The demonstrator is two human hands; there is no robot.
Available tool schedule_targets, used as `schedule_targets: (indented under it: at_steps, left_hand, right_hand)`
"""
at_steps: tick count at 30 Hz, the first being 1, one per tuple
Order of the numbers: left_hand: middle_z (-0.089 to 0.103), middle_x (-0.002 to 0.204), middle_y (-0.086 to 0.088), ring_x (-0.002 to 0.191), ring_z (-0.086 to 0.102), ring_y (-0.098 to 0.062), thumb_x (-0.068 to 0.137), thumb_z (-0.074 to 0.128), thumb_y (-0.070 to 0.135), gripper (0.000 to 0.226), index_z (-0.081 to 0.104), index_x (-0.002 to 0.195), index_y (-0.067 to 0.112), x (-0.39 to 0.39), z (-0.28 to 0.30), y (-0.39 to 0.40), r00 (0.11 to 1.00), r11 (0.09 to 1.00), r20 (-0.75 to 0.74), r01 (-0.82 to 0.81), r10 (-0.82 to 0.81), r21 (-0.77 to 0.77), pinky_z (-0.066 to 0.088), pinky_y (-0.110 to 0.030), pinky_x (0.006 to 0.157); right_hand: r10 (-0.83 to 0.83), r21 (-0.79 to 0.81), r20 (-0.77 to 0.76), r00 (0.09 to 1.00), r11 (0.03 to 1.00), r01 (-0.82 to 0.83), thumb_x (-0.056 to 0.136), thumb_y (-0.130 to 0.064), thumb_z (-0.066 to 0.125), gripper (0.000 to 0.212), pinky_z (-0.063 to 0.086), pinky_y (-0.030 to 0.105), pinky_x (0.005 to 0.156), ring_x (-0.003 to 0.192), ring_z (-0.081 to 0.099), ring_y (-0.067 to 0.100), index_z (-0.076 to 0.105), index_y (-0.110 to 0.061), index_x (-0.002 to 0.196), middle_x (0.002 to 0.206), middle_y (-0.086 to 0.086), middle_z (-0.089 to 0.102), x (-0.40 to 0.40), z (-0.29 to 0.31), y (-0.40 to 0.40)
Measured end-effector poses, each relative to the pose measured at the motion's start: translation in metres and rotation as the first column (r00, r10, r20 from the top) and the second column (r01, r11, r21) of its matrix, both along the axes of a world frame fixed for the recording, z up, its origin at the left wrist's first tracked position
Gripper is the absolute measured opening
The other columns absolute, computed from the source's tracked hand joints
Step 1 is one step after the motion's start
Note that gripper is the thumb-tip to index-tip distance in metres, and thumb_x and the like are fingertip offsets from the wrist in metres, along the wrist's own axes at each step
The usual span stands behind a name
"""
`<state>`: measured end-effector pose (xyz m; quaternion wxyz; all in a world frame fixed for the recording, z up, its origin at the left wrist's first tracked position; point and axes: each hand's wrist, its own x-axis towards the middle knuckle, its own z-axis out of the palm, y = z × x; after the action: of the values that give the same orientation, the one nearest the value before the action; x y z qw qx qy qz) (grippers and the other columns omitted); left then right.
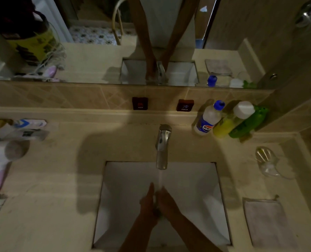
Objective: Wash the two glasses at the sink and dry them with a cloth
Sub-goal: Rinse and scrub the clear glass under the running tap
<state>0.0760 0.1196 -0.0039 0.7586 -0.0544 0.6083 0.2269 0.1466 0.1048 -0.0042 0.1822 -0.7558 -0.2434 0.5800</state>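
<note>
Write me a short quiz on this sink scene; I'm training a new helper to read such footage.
1. True or false: water runs from the silver metal tap onto the left hand and right hand.
2. Where does the grey folded cloth lie? A) draped over the tap B) on the beige stone counter, right of the white basin C) in a hand
3. Fill in: the white plastic bottle has a ___ cap.
Key: 1 true; 2 B; 3 blue.
</note>
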Motion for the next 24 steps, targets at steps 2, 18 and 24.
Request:
schedule_targets:
  at_steps: [2,18,24]
  left_hand:
    - [0.065,0.129,-0.026,0.117,0.063,-0.041,0.096,0.064,0.04,0.055,0.063,0.127,-0.005,-0.003,-0.005,-0.002,0.998,0.999,-0.054,0.033,-0.031,0.035,0.052,-0.051,0.099]
    - [0.067,0.114,-0.016,0.109,0.061,-0.034,0.092,0.055,0.054,0.054,0.07,0.122,0.011,-0.008,0.007,-0.007,0.981,0.993,0.194,0.036,-0.013,-0.112,0.041,-0.047,0.113]
    - [0.064,0.124,-0.026,0.118,0.061,-0.039,0.098,0.058,0.041,0.059,0.058,0.135,-0.005,-0.008,-0.008,-0.004,0.997,0.998,0.064,0.029,-0.032,0.062,0.046,-0.05,0.109]
  right_hand:
    - [0.045,0.074,-0.018,0.999,0.996,-0.044,0.102,-0.02,0.041,0.044,0.041,0.009,0.084,0.113,0.056,0.016,0.034,-0.014,0.145,0.124,0.0,0.054,-0.005,0.004,-0.014]
    - [-0.036,-0.104,-0.026,0.999,0.994,0.033,0.106,-0.035,0.035,0.042,0.043,0.033,0.103,0.126,0.054,0.029,0.049,-0.01,0.137,0.139,0.014,0.054,0.012,0.007,0.018]
    - [0.102,0.112,0.017,0.995,0.988,-0.104,0.104,-0.028,0.036,0.055,0.036,0.04,0.115,0.14,0.041,0.026,0.02,-0.007,0.153,0.153,0.011,0.039,-0.009,0.017,-0.016]
